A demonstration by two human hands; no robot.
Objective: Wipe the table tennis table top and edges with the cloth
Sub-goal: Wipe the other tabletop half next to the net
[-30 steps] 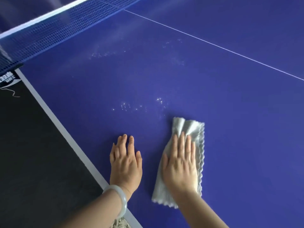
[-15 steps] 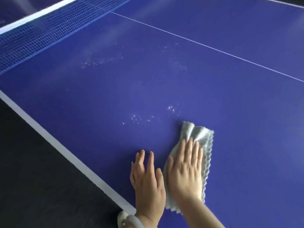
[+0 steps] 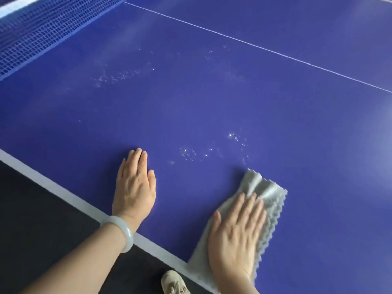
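Observation:
A blue table tennis table top [image 3: 212, 107] fills the view, with a white edge stripe [image 3: 63, 193] running along its near side. A folded grey cloth [image 3: 268, 194] lies near that edge at lower right. My right hand [image 3: 235, 236] presses flat on the cloth with straight fingers, covering its middle. My left hand [image 3: 135, 187] rests flat on the bare table to the left, well apart from the cloth; a pale bangle sits on that wrist. Small water droplets [image 3: 191, 154] glisten just beyond both hands, and a fainter patch [image 3: 118, 77] lies further out.
The blue net [image 3: 42, 28] crosses the upper left corner. A thin white centre line [image 3: 265, 48] runs diagonally across the far half. Dark floor [image 3: 31, 219] lies beyond the near edge, and a beige shoe [image 3: 172, 283] shows at the bottom.
My two hands were side by side half a second ago; now they are spread apart, the left further left. The cloth under my right hand has slid back toward the near edge.

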